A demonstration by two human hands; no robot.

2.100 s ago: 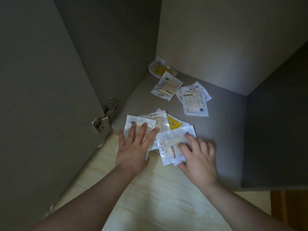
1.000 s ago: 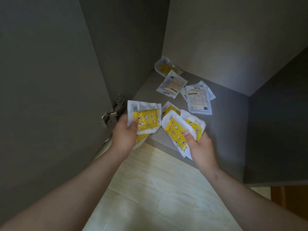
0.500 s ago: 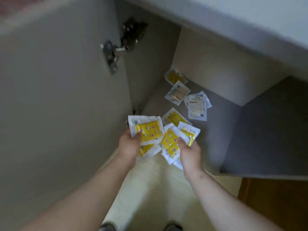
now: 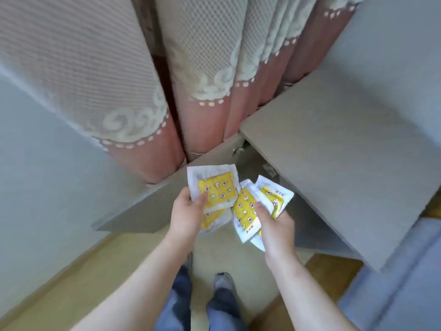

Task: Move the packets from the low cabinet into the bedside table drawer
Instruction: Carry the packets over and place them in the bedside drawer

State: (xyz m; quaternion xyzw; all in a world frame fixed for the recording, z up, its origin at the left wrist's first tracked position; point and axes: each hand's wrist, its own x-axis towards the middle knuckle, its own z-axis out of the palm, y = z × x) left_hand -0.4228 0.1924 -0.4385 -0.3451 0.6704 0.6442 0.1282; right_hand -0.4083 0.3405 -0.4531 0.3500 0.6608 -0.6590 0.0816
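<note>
My left hand (image 4: pixel 186 211) grips a small stack of white packets with yellow patterned fronts (image 4: pixel 214 187), thumb on the top one. My right hand (image 4: pixel 274 223) holds another fan of the same yellow packets (image 4: pixel 248 211). Both hands are in front of me at waist height, above the floor. The low cabinet's grey top (image 4: pixel 346 151) is to the right, and its open door (image 4: pixel 143 206) swings out behind my hands. The cabinet's inside and the packets left in it are hidden. No bedside table is in view.
Pink curtains with a lace overlay (image 4: pixel 191 80) hang straight ahead. Pale wooden floor (image 4: pixel 71 283) lies below, with my legs and feet (image 4: pixel 205 295) on it. A blue-grey surface (image 4: pixel 405 283) fills the lower right corner.
I have risen from the cabinet: both hands lifted the yellow packets off the shelf and out past the door. The view now takes in the cabinet top and curtains.
</note>
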